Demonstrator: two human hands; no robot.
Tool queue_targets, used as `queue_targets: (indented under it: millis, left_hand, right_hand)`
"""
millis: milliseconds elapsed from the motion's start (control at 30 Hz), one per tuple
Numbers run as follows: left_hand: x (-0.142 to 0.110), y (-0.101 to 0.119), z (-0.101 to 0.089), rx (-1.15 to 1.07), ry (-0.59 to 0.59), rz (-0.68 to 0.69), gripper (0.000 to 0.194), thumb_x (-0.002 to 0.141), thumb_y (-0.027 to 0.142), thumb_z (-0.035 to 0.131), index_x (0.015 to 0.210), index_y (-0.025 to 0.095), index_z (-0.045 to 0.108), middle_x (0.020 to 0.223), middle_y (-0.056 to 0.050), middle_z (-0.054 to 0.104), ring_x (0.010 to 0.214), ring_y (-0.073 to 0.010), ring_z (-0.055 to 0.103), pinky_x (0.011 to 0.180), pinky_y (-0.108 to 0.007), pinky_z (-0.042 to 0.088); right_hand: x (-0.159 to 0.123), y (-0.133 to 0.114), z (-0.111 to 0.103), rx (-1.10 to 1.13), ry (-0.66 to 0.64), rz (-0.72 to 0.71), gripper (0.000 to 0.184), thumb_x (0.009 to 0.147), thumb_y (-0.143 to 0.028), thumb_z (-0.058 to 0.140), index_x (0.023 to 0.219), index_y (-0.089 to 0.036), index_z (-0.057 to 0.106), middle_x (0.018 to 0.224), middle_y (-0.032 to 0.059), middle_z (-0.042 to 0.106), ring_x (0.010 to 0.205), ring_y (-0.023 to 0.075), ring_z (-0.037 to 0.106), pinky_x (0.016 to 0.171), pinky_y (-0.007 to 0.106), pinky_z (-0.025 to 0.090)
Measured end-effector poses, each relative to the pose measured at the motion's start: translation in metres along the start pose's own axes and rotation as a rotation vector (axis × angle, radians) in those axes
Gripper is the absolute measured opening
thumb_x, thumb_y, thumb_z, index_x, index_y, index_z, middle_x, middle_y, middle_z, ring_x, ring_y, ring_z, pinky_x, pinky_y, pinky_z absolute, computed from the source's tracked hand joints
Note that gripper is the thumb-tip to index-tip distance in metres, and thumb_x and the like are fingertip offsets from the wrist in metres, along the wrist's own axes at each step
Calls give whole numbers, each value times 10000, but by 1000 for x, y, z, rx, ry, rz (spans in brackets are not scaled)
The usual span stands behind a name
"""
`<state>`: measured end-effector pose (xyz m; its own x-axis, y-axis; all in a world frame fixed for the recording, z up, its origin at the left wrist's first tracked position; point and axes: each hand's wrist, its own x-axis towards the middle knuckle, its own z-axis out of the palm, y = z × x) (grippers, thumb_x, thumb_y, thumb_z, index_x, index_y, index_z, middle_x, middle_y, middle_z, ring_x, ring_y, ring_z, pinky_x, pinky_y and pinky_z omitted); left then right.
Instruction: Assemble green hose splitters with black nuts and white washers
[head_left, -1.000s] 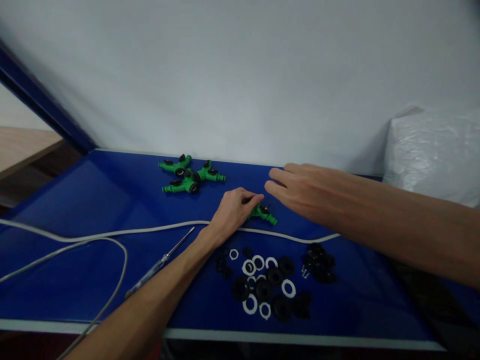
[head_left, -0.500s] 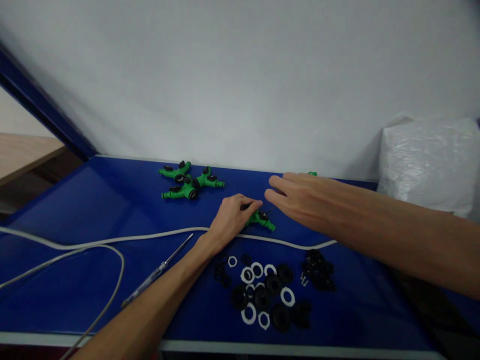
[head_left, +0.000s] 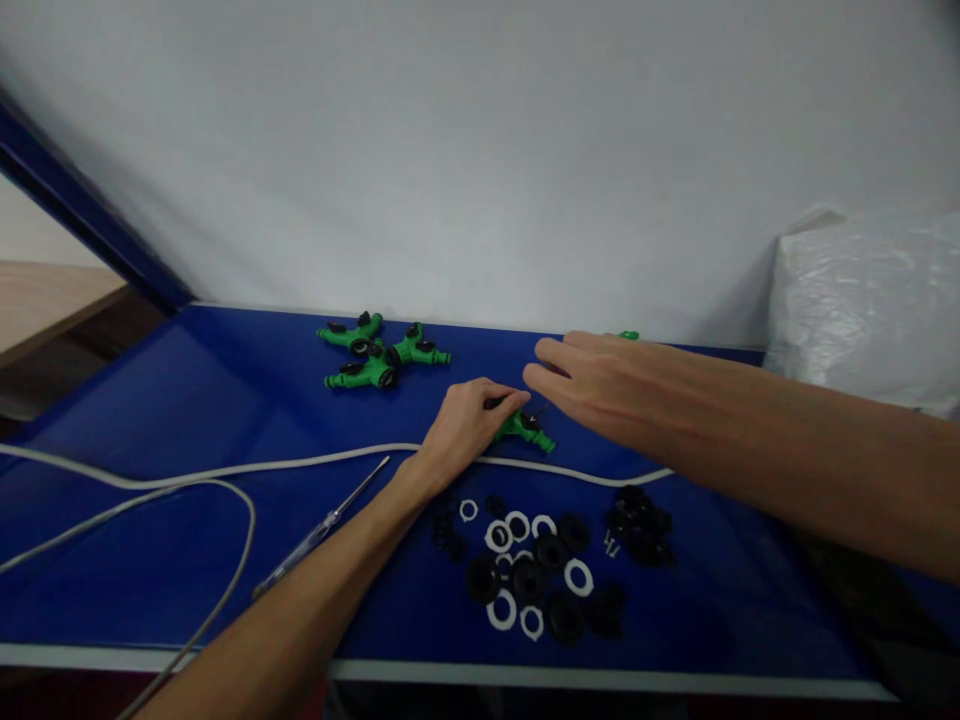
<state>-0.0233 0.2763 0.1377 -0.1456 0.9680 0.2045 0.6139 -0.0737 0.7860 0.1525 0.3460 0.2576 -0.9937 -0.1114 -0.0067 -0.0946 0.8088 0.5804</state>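
Note:
My left hand [head_left: 463, 426] rests on the blue table [head_left: 187, 400] with its fingers curled round a green hose fitting [head_left: 529, 431] that has black parts. My right hand [head_left: 592, 383] hovers just above and to the right of that fitting, fingers stretched out and holding nothing. Three more green fittings [head_left: 379, 353] lie in a cluster further back to the left. A bit of another green piece [head_left: 628, 335] peeks out behind my right hand.
Several black and white rings [head_left: 529, 575] and a pile of black parts with screws [head_left: 637, 525] lie near the front edge. A screwdriver [head_left: 322, 525] and a white cable [head_left: 225, 470] cross the table. A plastic-wrapped bundle [head_left: 870, 310] stands at the right.
Both hands stay almost where they were; my right hand's fingertips have crept slightly left towards the held fitting. The view shifted a little.

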Motion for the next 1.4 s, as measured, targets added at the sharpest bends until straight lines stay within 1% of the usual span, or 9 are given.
queue_targets:
  millis: [167, 300, 400, 533, 700, 867, 1133, 1233, 1400]
  left_hand:
    - [0, 0, 0, -12, -4, -5, 309, 985, 392, 595, 968, 197, 835, 945, -46, 786, 849, -190, 689, 765, -277, 453]
    - [0, 2, 0, -15, -1, -19, 306, 979, 399, 604, 975, 200, 836, 994, -53, 795, 897, -204, 700, 809, -285, 463]
    - [0, 3, 0, -4, -7, -26, 318, 981, 394, 591, 975, 188, 833, 943, -43, 797, 839, -198, 684, 772, -282, 464]
    - [-1, 4, -1, -5, 2, -31, 334, 974, 402, 592, 956, 170, 831, 873, -31, 789, 790, -188, 664, 730, -270, 453]
    - [0, 5, -2, -16, -16, -43, 321, 976, 378, 591, 915, 173, 830, 861, -33, 784, 796, -184, 662, 740, -272, 443]
    - [0, 6, -1, -11, -21, -52, 310, 975, 378, 597, 910, 187, 832, 905, -43, 792, 814, -188, 672, 768, -279, 451]
    - [0, 6, -2, -4, -7, -71, 322, 973, 411, 589, 909, 175, 799, 840, -40, 766, 802, -191, 660, 704, -280, 422]
    - [-1, 5, -3, 15, 23, -107, 317, 953, 443, 614, 930, 163, 762, 794, -33, 739, 728, -177, 634, 650, -280, 396]
    - [-1, 4, -2, 52, 0, -66, 371, 984, 472, 560, 848, 167, 721, 821, -47, 729, 716, -171, 613, 671, -286, 406]
  right_hand:
    - [-5, 7, 5, 133, 10, 42, 203, 891, -41, 529, 937, -208, 633, 839, 55, 624, 723, 211, 497, 657, 356, 347]
    - [-11, 9, 12, 162, -20, 68, 193, 859, -33, 566, 821, -216, 613, 791, 46, 607, 747, 217, 507, 691, 359, 374]
    - [-13, 5, 13, 223, 6, 85, 179, 874, -62, 573, 951, -206, 648, 936, 62, 650, 886, 238, 563, 792, 369, 427]
    - [-13, 1, 7, 228, -17, 88, 315, 917, -77, 514, 1181, -213, 617, 1179, 79, 657, 1047, 251, 576, 885, 377, 455]
    - [-11, 4, 5, 175, 16, 54, 291, 931, -57, 462, 1128, -183, 634, 1081, 99, 676, 932, 246, 594, 843, 408, 465]
    - [-10, 7, 9, 91, -106, 32, 163, 896, -86, 536, 921, -213, 636, 870, 58, 646, 753, 212, 524, 719, 382, 433]
    - [-5, 3, 7, 101, 28, 60, 261, 901, -57, 508, 1112, -166, 616, 1062, 105, 657, 920, 238, 560, 735, 348, 427]
    - [-1, 4, 3, 167, -2, 18, 249, 908, -62, 491, 1096, -162, 621, 1022, 105, 667, 863, 227, 567, 708, 351, 430]
    - [-3, 10, 9, 278, -87, 107, 170, 936, -137, 495, 990, -204, 641, 917, 71, 676, 755, 207, 556, 718, 371, 431]
